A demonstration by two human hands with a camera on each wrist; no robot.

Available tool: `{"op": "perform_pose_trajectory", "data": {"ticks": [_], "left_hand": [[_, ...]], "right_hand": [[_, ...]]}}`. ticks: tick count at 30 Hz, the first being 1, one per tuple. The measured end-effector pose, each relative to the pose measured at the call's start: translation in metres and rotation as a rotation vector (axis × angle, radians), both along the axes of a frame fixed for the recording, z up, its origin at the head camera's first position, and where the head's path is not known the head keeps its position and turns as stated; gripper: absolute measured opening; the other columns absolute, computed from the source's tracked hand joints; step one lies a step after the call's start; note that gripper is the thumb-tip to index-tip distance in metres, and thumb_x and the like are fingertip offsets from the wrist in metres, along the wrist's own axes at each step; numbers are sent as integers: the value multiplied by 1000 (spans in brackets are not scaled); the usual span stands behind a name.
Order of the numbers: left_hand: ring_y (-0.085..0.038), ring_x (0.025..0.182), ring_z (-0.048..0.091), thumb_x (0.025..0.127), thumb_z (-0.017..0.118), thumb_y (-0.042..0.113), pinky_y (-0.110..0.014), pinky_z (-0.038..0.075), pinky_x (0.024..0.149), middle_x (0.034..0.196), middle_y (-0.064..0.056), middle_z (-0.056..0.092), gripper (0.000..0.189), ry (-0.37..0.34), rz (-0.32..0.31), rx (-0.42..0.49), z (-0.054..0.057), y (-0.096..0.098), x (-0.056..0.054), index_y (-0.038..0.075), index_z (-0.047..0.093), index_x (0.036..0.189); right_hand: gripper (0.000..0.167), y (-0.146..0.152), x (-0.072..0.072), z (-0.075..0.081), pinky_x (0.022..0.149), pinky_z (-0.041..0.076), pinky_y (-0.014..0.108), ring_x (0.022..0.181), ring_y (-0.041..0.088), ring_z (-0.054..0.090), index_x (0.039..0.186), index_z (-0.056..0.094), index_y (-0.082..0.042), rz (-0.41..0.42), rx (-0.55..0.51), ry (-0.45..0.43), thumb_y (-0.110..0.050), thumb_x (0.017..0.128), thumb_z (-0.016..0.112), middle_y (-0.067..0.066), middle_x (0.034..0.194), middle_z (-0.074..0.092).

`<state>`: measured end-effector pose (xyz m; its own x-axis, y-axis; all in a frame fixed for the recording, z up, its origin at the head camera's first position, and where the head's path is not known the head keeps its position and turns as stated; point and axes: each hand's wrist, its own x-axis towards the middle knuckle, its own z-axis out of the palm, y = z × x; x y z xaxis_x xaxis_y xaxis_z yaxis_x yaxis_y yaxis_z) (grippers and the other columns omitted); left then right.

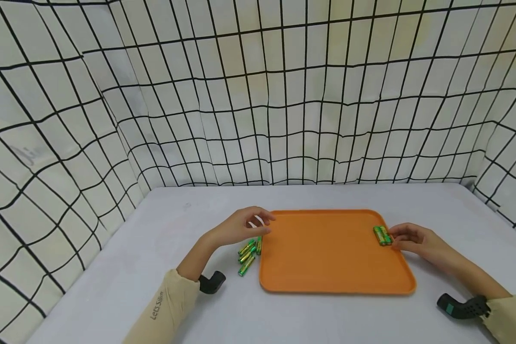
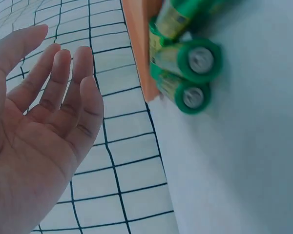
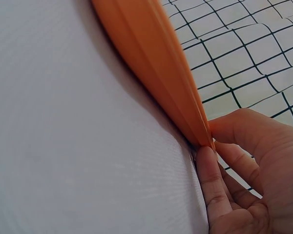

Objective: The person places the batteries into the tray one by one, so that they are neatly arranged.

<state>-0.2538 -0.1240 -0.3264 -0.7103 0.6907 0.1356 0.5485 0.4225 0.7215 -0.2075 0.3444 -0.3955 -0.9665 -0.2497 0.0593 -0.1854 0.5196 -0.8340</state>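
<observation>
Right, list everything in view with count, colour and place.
Table: one, white, in the foreground.
Tray: one, orange, on the table.
Tray batteries: at least two, green and gold, at its right side.
Loose batteries: at least four, green and gold, beside its left edge.
Backdrop: white with black grid, around the table.
Wrist-worn devices: two, black, left and right.
Sleeves: two, beige, lower left and right.
Left hand: one, bare, above the loose batteries.
Right hand: one, bare, at the tray's right rim.

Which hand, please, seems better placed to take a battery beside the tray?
Probably the left hand: it is empty near loose batteries, while the right hand is at the tray's opposite edge.
</observation>
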Motion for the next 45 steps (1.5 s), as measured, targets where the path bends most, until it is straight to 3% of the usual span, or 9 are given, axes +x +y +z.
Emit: {"op": "perform_pose_trajectory", "data": {"ticks": [10, 17, 24, 28, 37, 41, 45], "left_hand": [[-18, 95, 62, 95, 65, 21, -33, 50, 85, 106, -4, 61, 35, -38, 45, -55, -11, -20, -8, 4, 61, 125], [-17, 95, 63, 95, 65, 21, -33, 49, 86, 104, -4, 62, 33, -70, 68, -59, -17, -38, -14, 7, 61, 125], [-20, 99, 63, 92, 68, 19, -36, 49, 83, 111, -7, 60, 39, -187, 35, -81, -23, -52, -19, 6, 59, 128], [-20, 106, 62, 90, 71, 15, -34, 50, 87, 120, -7, 59, 44, -260, -21, -101, -27, -57, -20, 8, 57, 131], [-14, 111, 57, 89, 71, 16, -26, 48, 89, 130, -5, 57, 54, -311, -151, -144, -33, -66, -26, 7, 50, 137], [-17, 114, 53, 88, 72, 14, -26, 47, 89, 131, -5, 56, 57, -345, -134, -165, -30, -65, -25, 9, 49, 140], [-22, 113, 51, 87, 72, 11, -26, 45, 85, 125, -6, 57, 58, -334, -130, -189, -30, -64, -23, 9, 49, 140]], "right_hand": [[44, 1, 1, -1, 80, 49, 15, 92, 1, 59, 128, 51, 8, -3, -12, -10, -18, 96, 64, 5, 113, 61], [44, -1, -1, -1, 80, 49, 15, 93, 1, 58, 128, 51, 8, -8, -3, -14, -19, 96, 64, 10, 116, 60], [45, -3, 0, 0, 79, 49, 17, 92, 2, 58, 128, 51, 8, -13, 0, -28, -19, 95, 64, 13, 116, 60], [45, -3, 0, 0, 79, 49, 17, 92, 2, 58, 128, 51, 8, -20, 6, -29, -19, 95, 64, 13, 116, 60], [41, 0, 0, 1, 79, 49, 15, 91, 3, 59, 127, 52, 8, -3, 0, 2, -16, 96, 63, 1, 110, 62], [42, 1, -1, 1, 79, 49, 15, 92, 2, 59, 128, 51, 7, -4, 0, -2, -17, 96, 63, 0, 110, 62], [43, 1, -1, -1, 79, 49, 15, 92, 2, 59, 129, 51, 8, -6, 1, -16, -18, 96, 63, 0, 111, 62]]}}
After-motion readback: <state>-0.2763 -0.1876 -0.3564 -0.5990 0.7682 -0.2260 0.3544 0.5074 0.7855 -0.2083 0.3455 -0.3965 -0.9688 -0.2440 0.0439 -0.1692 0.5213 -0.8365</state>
